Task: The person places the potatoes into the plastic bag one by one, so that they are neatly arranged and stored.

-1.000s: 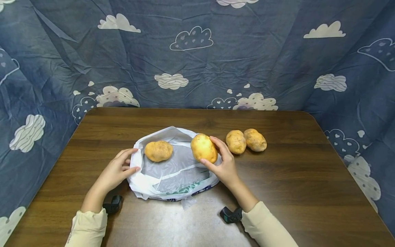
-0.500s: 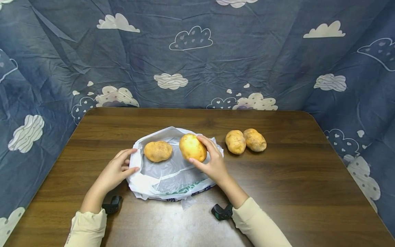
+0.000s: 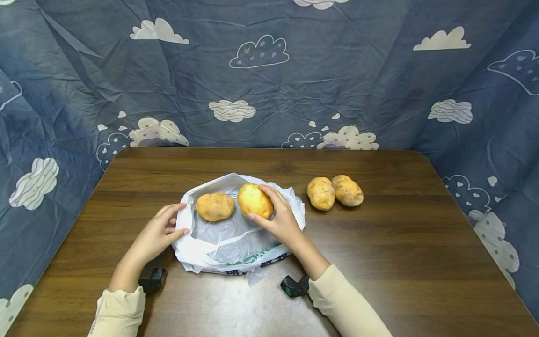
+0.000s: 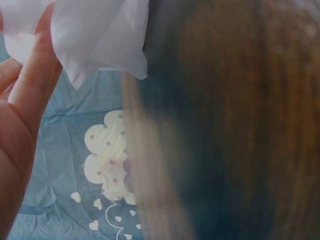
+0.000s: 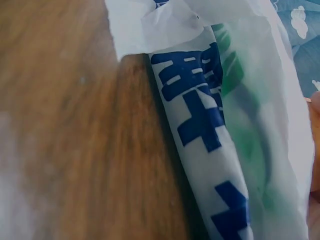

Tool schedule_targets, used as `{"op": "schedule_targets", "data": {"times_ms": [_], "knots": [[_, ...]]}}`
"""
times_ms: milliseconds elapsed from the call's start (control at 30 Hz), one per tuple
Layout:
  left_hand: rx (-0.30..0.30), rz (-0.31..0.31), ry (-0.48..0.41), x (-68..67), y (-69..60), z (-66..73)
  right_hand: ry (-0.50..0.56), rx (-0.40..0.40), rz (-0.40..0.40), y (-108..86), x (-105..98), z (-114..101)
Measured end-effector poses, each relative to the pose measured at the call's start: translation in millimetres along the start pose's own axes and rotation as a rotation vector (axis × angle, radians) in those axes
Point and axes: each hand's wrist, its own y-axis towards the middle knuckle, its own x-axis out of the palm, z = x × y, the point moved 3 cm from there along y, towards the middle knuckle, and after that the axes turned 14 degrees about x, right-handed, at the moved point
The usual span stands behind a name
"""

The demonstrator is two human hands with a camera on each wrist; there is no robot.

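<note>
A white plastic bag (image 3: 196, 249) lies spread with its mouth up, and one potato (image 3: 215, 207) rests inside at its left. My right hand (image 3: 283, 222) grips a second potato (image 3: 254, 200) between thumb and fingers, over the bag's right part. At the bag's left rim my left hand (image 3: 153, 236) holds the plastic between thumb and fingers. The left wrist view shows that hand (image 4: 25, 100) against the white plastic (image 4: 100, 40). Blue print and green marks show on the bag (image 5: 232, 150) in the right wrist view, with a sliver of my right hand (image 5: 315, 135) behind it.
Two more potatoes (image 3: 321, 193) (image 3: 347, 190) lie side by side on the brown wooden table (image 3: 412, 243), right of the bag. A blue cloth (image 3: 269, 93) with cloud patterns hangs behind the table. Each wrist wears a black camera.
My right hand has moved left with its potato, from the bag's right edge to near the potato inside. The left hand has stayed at the rim.
</note>
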Motion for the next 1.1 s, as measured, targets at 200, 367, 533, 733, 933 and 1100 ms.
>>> {"op": "schedule_targets", "data": {"times_ms": [200, 367, 533, 733, 933, 1100], "knots": [[-0.015, 0.012, -0.008, -0.2, -0.7, 2.1, 0.004, 0.070, -0.029, 3.8, 8, 6], [-0.028, -0.003, -0.020, 0.0, -0.8, 1.6, -0.002, 0.123, -0.031, 7.3, 12, 9], [-0.040, -0.009, -0.021, 0.0, -0.3, 1.1, -0.005, 0.164, -0.049, 10.8, 17, 13], [-0.036, -0.013, -0.021, -0.3, -0.1, 1.0, 0.000, 0.204, -0.065, 14.1, 21, 16], [-0.020, -0.009, -0.019, -0.8, 0.3, 1.6, -0.006, 0.233, -0.055, 17.2, 22, 19], [-0.032, -0.013, -0.024, -0.6, 0.2, 1.7, -0.022, 0.233, -0.060, 18.5, 23, 21]]}}
